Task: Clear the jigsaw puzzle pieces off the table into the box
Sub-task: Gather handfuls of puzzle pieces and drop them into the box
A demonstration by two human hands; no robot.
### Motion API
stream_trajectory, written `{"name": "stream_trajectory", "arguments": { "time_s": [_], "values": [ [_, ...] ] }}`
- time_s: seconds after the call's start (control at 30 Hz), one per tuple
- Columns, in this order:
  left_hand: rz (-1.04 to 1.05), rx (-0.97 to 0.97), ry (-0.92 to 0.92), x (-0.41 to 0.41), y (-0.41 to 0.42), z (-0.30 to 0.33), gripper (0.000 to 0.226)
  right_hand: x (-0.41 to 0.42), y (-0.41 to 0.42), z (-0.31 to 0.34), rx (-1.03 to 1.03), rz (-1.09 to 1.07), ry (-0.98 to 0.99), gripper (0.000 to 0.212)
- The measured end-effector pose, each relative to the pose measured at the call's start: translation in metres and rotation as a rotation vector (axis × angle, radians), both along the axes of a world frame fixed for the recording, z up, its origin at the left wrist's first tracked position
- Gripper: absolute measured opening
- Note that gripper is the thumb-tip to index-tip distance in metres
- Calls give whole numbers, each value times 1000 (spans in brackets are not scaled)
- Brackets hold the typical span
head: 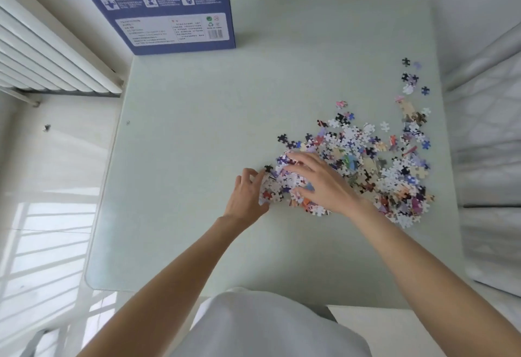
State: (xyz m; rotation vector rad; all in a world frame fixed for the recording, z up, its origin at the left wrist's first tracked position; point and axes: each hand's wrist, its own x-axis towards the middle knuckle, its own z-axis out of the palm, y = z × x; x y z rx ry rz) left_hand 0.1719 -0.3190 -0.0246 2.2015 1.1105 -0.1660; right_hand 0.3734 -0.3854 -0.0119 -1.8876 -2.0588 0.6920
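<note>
From the head view, the puzzle pieces (363,159) lie in a loose heap on the right half of the desk (197,159), stretching from near centre out towards the right edge, with a few strays further back. The box (166,7) stands at the far left corner, well apart from the heap, up and to the left of both hands. The left hand (246,196) cups the heap's left end, fingers curled against pieces. The right hand (318,179) lies spread flat on top. The left is nearer the box.
</note>
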Motion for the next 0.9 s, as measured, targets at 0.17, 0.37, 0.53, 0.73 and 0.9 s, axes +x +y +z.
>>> {"name": "stream_trajectory", "arguments": {
  "time_s": [0.17, 0.37, 0.53, 0.73, 0.9],
  "values": [
    [114, -75, -22, 33, -9, -1, 69, 37, -18, 8, 3, -317, -96, 58],
    [296, -147, -43, 50, -10, 2, 70, 40, -4, -4, -341, -436, -158, 88],
    [301, -51, 24, 60, 0, 3, 67, 21, 11, -2, -170, -256, -196, 61],
    [206, -13, 65, 76, 5, 8, 79, 22, 9, -6, -279, -205, -219, 78],
    [143, -77, 65, 83, 8, 10, 84, 26, 13, -7, -232, -209, -213, 80]
  ]
}}
